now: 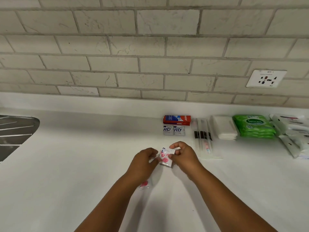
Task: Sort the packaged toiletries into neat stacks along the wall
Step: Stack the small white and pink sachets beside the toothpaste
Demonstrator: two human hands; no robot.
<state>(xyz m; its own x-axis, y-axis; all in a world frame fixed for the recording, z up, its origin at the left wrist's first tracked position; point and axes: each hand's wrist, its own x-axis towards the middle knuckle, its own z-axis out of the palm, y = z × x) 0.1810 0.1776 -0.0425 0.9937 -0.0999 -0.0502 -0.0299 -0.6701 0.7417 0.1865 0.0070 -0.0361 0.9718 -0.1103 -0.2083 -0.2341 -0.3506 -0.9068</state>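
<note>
1. Both hands meet over the white counter (83,164), centre, a bit right.
2. Left hand (144,162) and right hand (183,155) share one small white sachet (165,157) with pink print. Left grip is pinched on its left edge, right grip is pinched on its top right corner.
3. The sachet is tilted; can't tell whether it touches the counter.
4. A second pink sachet (144,185) lies on the counter near the left forearm, partly hidden by it, blurred.
5. Far side, along the tiled wall (150,47), a row of sorted goods runs from centre to right.
6. Red toothpaste boxes (177,120), stacked, sit at the left end of the row, nearest the wall.
7. Two white "RD" sachets (173,130) lie side by side, just near of the boxes.
8. Right of these: long clear-wrapped toothbrushes (203,138), lying far-to-near, their near ends level with the right hand.
9. Next right: a white tissue stack (224,127), beside the toothbrushes.
10. Next right: stacked green wipes packs (254,125), touching or nearly touching the tissues.
11. Far right edge: a loose pile of white packets (294,134), partly cut off by the frame, labels unreadable.
12. A wall socket (266,79) is on the tiles above the green packs.
13. A metal sink drainer (15,133) is at the left edge, well apart from the goods.
</note>
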